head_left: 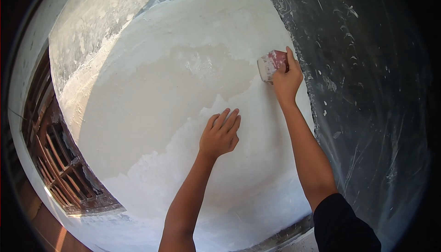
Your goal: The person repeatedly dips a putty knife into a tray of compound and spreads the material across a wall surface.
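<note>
The right hand (287, 79) is gripping a small flat tool (274, 64), its fingers closing around the reddish side while the paler side is facing left. White material is smearing the tool's surface, and the tool is sitting against the pale wall (151, 95), high on its right side and close to the dark surface beyond. The left hand (219, 134) is opening flat toward the wall, lower and to the left of the tool, its fingers pointing upward and holding nothing; it seems to be resting on the wall, though the palm's contact is hiding from view. A dark sleeve (342, 222) is covering the right upper arm, and the left forearm is showing bare.

Around the hands, a duller, beige-grey patch (151, 109) is spreading across the middle of the wall, with whiter coating bordering it above and below. To the right, the dark surface (367, 82) is carrying white specks and streaks. At the far left, a brown wooden window frame (62, 174) is standing with its bars, and sunlight is falling on the mottled upper-left section (98, 15).
</note>
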{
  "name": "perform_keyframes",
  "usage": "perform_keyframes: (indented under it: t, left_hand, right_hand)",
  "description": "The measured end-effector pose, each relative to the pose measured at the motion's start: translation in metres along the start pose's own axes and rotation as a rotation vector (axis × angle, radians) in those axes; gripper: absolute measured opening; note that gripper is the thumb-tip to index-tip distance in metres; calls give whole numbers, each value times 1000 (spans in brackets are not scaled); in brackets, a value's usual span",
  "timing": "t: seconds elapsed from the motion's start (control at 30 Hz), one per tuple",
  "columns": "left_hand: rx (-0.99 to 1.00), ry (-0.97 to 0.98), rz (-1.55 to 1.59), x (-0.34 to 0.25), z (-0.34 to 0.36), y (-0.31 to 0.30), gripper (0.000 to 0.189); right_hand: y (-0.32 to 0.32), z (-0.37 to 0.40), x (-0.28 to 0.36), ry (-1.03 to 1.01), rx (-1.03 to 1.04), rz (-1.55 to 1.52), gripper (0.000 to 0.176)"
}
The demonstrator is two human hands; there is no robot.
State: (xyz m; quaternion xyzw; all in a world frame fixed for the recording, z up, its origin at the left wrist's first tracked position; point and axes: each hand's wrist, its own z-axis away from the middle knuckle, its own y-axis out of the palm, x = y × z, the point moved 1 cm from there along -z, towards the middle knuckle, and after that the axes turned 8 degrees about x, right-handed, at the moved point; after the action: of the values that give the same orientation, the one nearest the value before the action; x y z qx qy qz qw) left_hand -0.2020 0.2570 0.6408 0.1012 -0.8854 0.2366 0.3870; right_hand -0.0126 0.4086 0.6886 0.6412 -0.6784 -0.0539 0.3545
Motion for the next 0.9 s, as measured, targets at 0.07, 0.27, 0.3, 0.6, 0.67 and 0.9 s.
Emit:
perform_keyframes:
  t: [0.07,0.27,0.3,0.6,0.67,0.9]
  left_hand:
    - [7,-6,8,0,0,1,37]
    - [13,-8,4,-1,0,0,37]
    - [13,-7,-1,1,-1,0,37]
    - [21,-8,9,0,-1,-1,37]
    - [17,-7,-28,-1,0,1,38]
    - [13,-6,6,-2,0,1,38]
  right_hand:
    - [1,3,20,-121,84,-62,52]
    - [37,2,5,-110,385,-149,52]
    - [30,-15,-7,-59,221,-111,51]
    - [39,11,23,-230,577,-153,51]
    - [30,-19,1,-153,290,-83,50]
    - [30,11,35,-206,595,-197,51]
